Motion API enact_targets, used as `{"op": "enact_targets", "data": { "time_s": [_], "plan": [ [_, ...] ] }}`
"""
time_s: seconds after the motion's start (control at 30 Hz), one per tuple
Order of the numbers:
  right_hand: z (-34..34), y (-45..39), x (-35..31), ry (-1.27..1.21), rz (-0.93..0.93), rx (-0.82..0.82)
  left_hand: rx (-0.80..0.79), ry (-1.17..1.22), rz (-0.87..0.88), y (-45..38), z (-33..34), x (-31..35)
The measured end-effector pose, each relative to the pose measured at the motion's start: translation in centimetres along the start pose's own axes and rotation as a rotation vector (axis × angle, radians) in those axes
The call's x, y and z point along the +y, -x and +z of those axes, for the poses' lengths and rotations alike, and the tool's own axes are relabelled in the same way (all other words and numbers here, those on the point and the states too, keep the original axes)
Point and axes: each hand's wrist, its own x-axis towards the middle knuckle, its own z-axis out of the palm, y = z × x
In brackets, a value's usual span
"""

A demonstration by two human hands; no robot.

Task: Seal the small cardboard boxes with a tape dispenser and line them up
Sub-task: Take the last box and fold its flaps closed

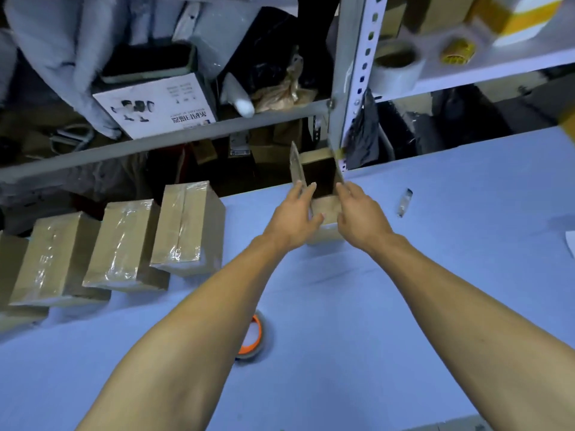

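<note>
**Open box held at far table edge; sealed boxes lined at left**

Head view: both hands grasp a small open brown cardboard box [325, 209] standing at the far edge of the blue table [435, 244]. The left hand [294, 217] curls its fingers round the left flap; the right hand [362, 214] clasps the right wall. Four taped brown cardboard boxes [189, 227] stand in a row at left. An orange-cored tape roll [253, 339] lies near, between the forearms.

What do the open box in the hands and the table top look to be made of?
Open box: plain brown cardboard, matte, thin flaps standing up. Table top: pale blue sheet, matte, with faint creases, so probably a soft covering; what lies beneath it is hidden.
</note>
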Motion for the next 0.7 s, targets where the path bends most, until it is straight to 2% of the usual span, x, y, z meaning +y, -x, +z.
{"op": "enact_targets", "data": {
  "time_s": [0.1,0.2,0.3,0.33,0.4,0.47,0.5,0.53,0.6,0.7],
  "plan": [
    [1.2,0.6,0.3,-0.085,-0.039,0.122,0.149,0.061,-0.044,0.6,1.7,0.0],
    [1.3,1.8,0.7,-0.149,-0.058,0.199,0.274,0.012,-0.005,1.4,2.1,-0.5],
    [1.7,3.2,1.0,-0.312,-0.037,0.175,0.271,-0.077,0.059,3.1,2.5,-1.5],
    [2.1,3.5,1.1,-0.404,-0.015,0.161,0.252,-0.043,0.087,3.8,2.7,-1.8],
    [2.9,3.2,1.4,-0.643,0.088,0.172,0.293,0.277,0.023,4.1,3.0,-1.8],
    [3.6,2.2,1.6,-0.873,0.244,0.168,0.400,0.809,-0.248,2.5,3.1,-1.8],
    [3.8,1.7,1.7,-0.980,0.297,0.139,0.410,1.025,-0.397,1.5,3.2,-2.2],
    [4.2,1.2,1.8,-1.097,0.314,0.096,0.356,1.165,-0.488,0.5,3.4,-2.5],
    [4.7,0.5,1.7,-1.313,0.305,-0.019,0.175,1.206,-0.509,-0.7,4.5,-3.0],
    [5.6,-0.5,2.1,-1.428,0.314,-0.134,-0.029,1.281,-0.446,-1.1,6.6,-3.5]
  ]
}}
